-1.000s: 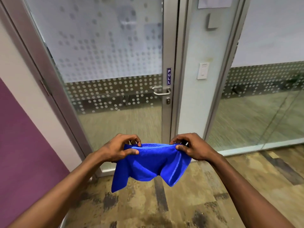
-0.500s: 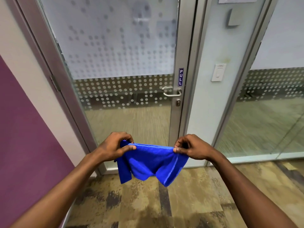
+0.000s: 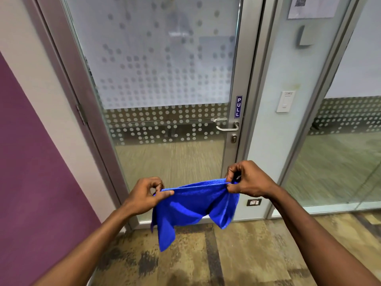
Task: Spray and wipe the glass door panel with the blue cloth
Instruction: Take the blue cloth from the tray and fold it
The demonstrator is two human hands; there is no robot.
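Note:
A blue cloth [image 3: 191, 205] hangs stretched between both hands in front of me, its lower corners drooping. My left hand [image 3: 144, 196] pinches its left top edge and my right hand [image 3: 247, 179] pinches the right top edge, slightly higher. Behind them stands the glass door panel [image 3: 165, 79], frosted on top with a dotted band across the middle and clear glass below. No spray bottle is in view.
The door's metal frame carries a lever handle [image 3: 227, 125] and a PULL sign [image 3: 238, 106] on its right side. A purple wall [image 3: 31, 162] lies to the left. A wall switch [image 3: 285, 101] and more glass panels [image 3: 340, 151] are to the right. Patterned carpet [image 3: 226, 254] covers the floor.
The view has shifted left and closer to the door. My hands have spread the cloth's top edge wider, and my right hand has risen a little.

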